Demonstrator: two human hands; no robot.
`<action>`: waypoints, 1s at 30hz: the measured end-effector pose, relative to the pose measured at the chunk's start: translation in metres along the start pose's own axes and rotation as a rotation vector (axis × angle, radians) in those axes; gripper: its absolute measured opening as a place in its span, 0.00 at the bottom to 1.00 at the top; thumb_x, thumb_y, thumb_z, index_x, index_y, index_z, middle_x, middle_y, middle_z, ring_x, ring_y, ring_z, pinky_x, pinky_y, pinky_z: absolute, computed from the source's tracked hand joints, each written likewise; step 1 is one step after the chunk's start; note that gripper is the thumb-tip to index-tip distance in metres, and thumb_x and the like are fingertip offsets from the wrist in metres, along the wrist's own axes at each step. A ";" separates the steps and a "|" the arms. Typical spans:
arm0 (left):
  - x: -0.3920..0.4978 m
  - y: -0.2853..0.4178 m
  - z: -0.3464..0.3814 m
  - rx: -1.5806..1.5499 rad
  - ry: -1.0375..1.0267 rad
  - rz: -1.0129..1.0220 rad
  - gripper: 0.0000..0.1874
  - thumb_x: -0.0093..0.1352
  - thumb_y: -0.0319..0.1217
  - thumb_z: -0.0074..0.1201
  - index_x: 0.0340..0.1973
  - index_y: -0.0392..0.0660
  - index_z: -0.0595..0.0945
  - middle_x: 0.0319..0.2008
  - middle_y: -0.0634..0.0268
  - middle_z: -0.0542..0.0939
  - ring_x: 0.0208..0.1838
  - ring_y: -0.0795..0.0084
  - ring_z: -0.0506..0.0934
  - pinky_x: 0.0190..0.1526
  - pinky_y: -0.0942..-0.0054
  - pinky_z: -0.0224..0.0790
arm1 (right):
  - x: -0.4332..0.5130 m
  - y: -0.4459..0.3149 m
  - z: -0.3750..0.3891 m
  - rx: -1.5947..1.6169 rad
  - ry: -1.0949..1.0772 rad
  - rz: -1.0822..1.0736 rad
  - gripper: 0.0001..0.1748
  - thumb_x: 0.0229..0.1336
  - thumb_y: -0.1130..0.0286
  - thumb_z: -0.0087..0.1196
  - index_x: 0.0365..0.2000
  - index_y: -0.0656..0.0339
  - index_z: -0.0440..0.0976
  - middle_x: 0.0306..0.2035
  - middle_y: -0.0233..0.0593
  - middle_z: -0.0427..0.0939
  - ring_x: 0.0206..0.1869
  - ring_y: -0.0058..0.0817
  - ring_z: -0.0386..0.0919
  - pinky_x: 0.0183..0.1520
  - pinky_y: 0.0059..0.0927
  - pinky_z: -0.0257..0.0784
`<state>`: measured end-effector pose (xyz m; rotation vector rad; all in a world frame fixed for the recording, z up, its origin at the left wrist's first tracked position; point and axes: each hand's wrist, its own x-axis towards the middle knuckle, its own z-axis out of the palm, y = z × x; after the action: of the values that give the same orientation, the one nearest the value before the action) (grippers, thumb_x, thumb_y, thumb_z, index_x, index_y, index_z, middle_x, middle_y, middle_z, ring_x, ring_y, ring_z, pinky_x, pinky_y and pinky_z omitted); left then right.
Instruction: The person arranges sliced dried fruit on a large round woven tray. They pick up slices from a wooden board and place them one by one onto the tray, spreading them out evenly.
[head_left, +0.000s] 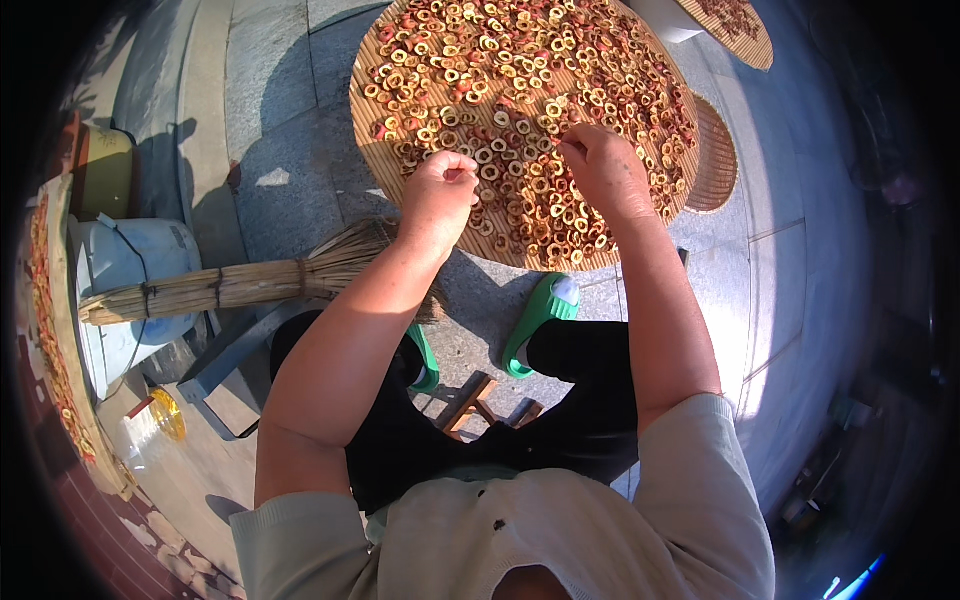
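Note:
A large round woven tray (375, 161) in front of me is covered with many dried fruit rings, pale yellow-brown with reddish skin. Above its near left part is my left hand (442, 199), the fingers curled together; whether a ring is between them cannot be told. My right hand (606, 169) is over the middle right of the tray, thumb and forefinger close together at the rings, with a small reddish piece at the fingertips. Loose rings (559, 247) lie between and below the two hands, more densely at the near right.
A straw broom (225, 289) leans across a pale blue bucket (150, 255) at the left, near a yellow container (109, 172). A wicker basket (716, 154) sits beyond the tray's right edge, a second tray (761, 45) at upper right. Green shoes (536, 319) are below the tray.

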<state>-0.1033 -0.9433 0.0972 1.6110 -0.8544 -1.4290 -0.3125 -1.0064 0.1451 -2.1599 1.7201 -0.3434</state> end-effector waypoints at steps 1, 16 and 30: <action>0.001 0.000 -0.001 -0.048 0.031 -0.001 0.06 0.72 0.22 0.51 0.43 0.38 0.79 0.35 0.65 0.79 0.32 0.79 0.75 0.36 0.80 0.70 | 0.004 -0.008 0.008 0.014 0.004 -0.054 0.11 0.60 0.63 0.59 0.37 0.60 0.81 0.37 0.45 0.82 0.40 0.45 0.80 0.45 0.42 0.75; 0.005 0.011 -0.008 -0.152 0.035 -0.011 0.07 0.71 0.22 0.51 0.44 0.36 0.79 0.36 0.64 0.78 0.32 0.77 0.75 0.37 0.79 0.71 | 0.050 -0.045 0.060 -0.196 -0.092 -0.258 0.13 0.55 0.66 0.61 0.41 0.54 0.79 0.43 0.40 0.77 0.48 0.41 0.79 0.49 0.43 0.77; 0.011 0.005 -0.004 -0.176 0.093 0.009 0.05 0.69 0.23 0.53 0.40 0.38 0.81 0.29 0.65 0.79 0.26 0.76 0.78 0.29 0.77 0.70 | 0.046 -0.046 0.065 -0.141 -0.050 -0.221 0.14 0.56 0.63 0.61 0.43 0.53 0.80 0.44 0.41 0.77 0.47 0.44 0.79 0.48 0.43 0.76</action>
<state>-0.0975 -0.9543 0.0971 1.5262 -0.6628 -1.3720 -0.2353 -1.0346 0.1043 -2.4468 1.5233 -0.2280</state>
